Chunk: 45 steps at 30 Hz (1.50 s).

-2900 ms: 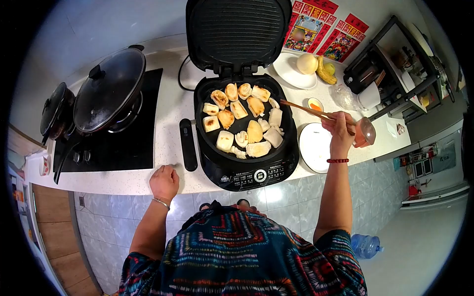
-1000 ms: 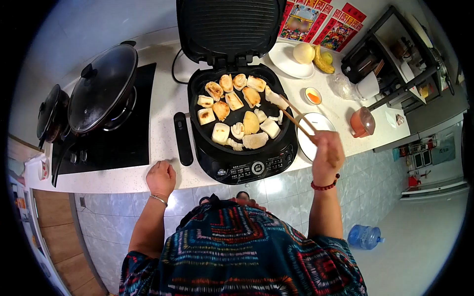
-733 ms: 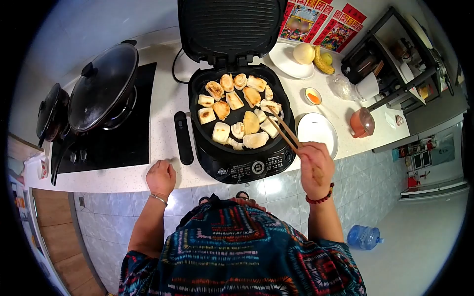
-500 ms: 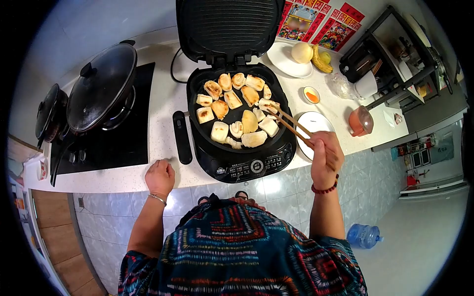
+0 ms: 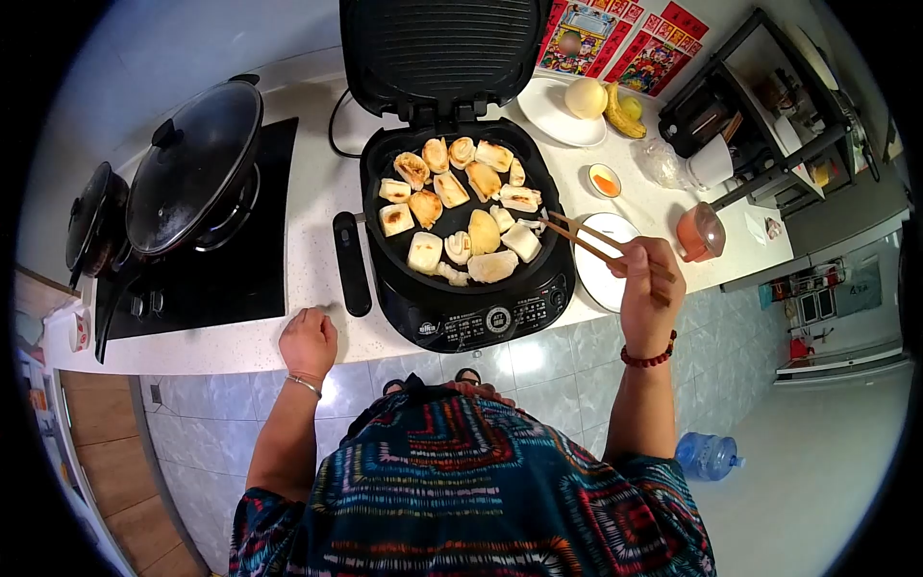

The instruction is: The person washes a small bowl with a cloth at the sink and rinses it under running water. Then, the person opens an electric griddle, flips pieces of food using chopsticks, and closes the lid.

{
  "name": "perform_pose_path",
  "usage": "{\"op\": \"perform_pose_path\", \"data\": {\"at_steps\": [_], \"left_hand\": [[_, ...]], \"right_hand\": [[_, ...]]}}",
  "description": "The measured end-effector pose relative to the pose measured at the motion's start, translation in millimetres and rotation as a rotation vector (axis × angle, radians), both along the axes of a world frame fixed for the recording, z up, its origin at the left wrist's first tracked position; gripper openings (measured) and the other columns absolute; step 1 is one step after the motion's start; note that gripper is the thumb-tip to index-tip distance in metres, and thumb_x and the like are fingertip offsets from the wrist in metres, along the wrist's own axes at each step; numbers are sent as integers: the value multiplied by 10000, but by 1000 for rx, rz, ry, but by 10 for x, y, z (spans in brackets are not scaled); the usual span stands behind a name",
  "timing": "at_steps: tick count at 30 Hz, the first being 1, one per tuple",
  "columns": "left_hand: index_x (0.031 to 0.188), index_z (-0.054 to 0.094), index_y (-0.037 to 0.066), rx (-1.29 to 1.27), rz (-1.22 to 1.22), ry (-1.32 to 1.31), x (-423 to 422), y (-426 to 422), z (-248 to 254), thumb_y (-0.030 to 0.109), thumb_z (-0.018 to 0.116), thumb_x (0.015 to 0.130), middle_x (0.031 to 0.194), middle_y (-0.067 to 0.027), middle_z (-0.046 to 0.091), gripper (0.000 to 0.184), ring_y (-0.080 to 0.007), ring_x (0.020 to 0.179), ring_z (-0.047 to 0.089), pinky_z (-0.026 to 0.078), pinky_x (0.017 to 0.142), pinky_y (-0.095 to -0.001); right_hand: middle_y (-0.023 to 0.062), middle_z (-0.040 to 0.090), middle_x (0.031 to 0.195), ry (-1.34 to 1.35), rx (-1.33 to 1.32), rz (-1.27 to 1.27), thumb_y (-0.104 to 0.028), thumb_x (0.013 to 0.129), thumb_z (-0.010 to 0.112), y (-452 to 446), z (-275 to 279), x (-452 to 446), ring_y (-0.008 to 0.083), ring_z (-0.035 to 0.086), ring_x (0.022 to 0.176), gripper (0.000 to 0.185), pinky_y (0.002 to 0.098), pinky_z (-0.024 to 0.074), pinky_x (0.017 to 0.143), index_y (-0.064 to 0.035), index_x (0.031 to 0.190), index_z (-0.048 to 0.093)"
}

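My right hand (image 5: pixel 649 281) is closed round a pair of wooden chopsticks (image 5: pixel 608 252), whose tips reach the right rim of the electric griddle (image 5: pixel 471 325). Many bread-like slices (image 5: pixel 449 190) lie in the black pan, several browned on top and others still pale. One browned slice (image 5: pixel 520 198) and a pale piece (image 5: pixel 522 242) sit nearest the chopstick tips. Whether the tips touch a small pale bit there, I cannot tell. My left hand (image 5: pixel 309 342) rests in a loose fist on the counter's front edge, left of the griddle handle (image 5: pixel 352 264).
The griddle lid (image 5: pixel 442 58) stands raised. To the left, a lidded wok (image 5: pixel 197 173) sits on a black cooktop (image 5: pixel 260 279). A white plate (image 5: pixel 606 288) lies beneath the chopsticks, with a small bowl (image 5: pixel 605 181) behind it and a lidded orange container (image 5: pixel 700 234) to the right.
My right hand and the chopsticks have drawn right, away from the browned slice at the pan's right side. That slice now lies flatter. My left hand stays on the counter.
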<state>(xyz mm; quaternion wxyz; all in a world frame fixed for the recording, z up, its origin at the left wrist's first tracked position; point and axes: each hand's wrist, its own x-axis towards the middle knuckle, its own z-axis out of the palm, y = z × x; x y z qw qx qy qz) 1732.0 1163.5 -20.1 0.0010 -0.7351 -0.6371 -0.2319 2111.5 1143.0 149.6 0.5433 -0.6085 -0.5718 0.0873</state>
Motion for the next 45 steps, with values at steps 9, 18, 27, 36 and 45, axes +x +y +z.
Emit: {"op": "perform_pose_path", "data": {"at_steps": [9,18,27,36,45], "left_hand": [[727,530,61,9,-11,36,-14,-2,-5,105,545,713,689,-106,557,48,-286,646,557,462,588,-373],[728,533,55,3,-8,3,3,-2,6,102,535,728,691,-116,551,46,-304,665,554,457,592,-392],[713,525,63,2,4,17,5,-7,7,99,541,721,684,-107,551,41,-293,651,554,457,583,-379],[713,532,69,-1,-1,27,5,-8,22,95,543,713,681,-96,559,29,-279,647,558,463,582,-367],[717,532,66,37,-6,24,2,-9,8,97,543,717,688,-99,563,33,-281,649,560,465,586,-365]], "right_hand": [[52,560,735,-113,-27,29,-101,879,484,68,-103,65,109,567,671,153,229,489,639,33,825,533],[76,561,765,116,61,-10,-105,892,460,1,-42,139,113,568,676,166,226,494,643,40,844,524],[125,568,848,-56,188,51,-32,823,462,-22,-545,197,194,554,766,110,282,461,667,16,797,558],[138,562,907,-149,140,133,-64,853,443,-210,-418,165,198,544,831,149,282,458,727,22,831,562],[137,580,827,401,136,53,-172,907,421,-23,-399,383,188,609,678,252,287,527,631,44,850,539]]}}
